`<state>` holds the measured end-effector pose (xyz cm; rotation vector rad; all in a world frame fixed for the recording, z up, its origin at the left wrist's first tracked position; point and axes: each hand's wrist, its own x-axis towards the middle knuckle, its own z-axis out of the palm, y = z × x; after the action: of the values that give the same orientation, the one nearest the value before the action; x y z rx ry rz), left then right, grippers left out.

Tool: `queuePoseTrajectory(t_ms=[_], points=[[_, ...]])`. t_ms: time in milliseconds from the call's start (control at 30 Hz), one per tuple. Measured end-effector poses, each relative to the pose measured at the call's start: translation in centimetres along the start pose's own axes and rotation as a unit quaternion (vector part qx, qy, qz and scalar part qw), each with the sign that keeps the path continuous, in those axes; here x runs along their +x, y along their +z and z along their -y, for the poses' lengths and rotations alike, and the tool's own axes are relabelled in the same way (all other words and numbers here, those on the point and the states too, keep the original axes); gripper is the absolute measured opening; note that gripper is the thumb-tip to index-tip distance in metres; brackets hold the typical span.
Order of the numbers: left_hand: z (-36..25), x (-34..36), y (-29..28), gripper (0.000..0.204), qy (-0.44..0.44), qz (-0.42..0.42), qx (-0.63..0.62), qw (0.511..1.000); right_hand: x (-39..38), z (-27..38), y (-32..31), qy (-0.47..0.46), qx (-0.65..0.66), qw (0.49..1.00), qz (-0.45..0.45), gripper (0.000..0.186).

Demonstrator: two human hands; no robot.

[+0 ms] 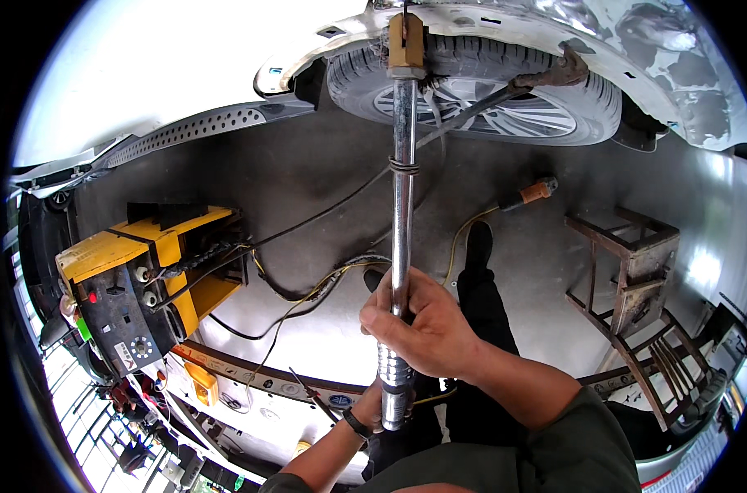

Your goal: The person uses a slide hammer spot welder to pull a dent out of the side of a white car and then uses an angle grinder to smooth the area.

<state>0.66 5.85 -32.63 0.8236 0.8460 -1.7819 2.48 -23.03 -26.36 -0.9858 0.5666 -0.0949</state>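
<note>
Between both hands [406, 361]: steel bar [403, 205], gripped, reaching toward car wheel [480, 103].

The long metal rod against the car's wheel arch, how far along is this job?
Done: the rod already has its tip on the sanded wheel arch above the tire. In hand: the right hand and left hand both grip the rod. Left: the arch is bare and patchy, unpainted.
</note>
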Motion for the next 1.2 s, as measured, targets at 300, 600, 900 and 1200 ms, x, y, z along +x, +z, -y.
queuePoseTrajectory(t_ms=[300,600,900,1200], points=[[-0.2,0.6,-1.2,0.057,0.019,-0.025,0.005,0.999,5.7,4.4,-1.9,0.000,0.040,0.999,-0.006,0.030],[-0.7,2.0,-1.3,0.046,0.034,-0.054,0.028,0.998,0.6,-1.7,0.2,-0.015,0.135,0.991,-0.002,0.014],[-1.0,0.6,2.8,0.042,0.413,-0.381,0.377,0.736,2.4,-0.5,-1.0,-0.016,-0.056,0.997,0.045,0.030],[0.7,2.3,-5.5,0.042,-0.049,0.140,-0.028,0.989,-0.5,0.2,0.0,0.003,-0.044,0.999,0.006,0.029]])
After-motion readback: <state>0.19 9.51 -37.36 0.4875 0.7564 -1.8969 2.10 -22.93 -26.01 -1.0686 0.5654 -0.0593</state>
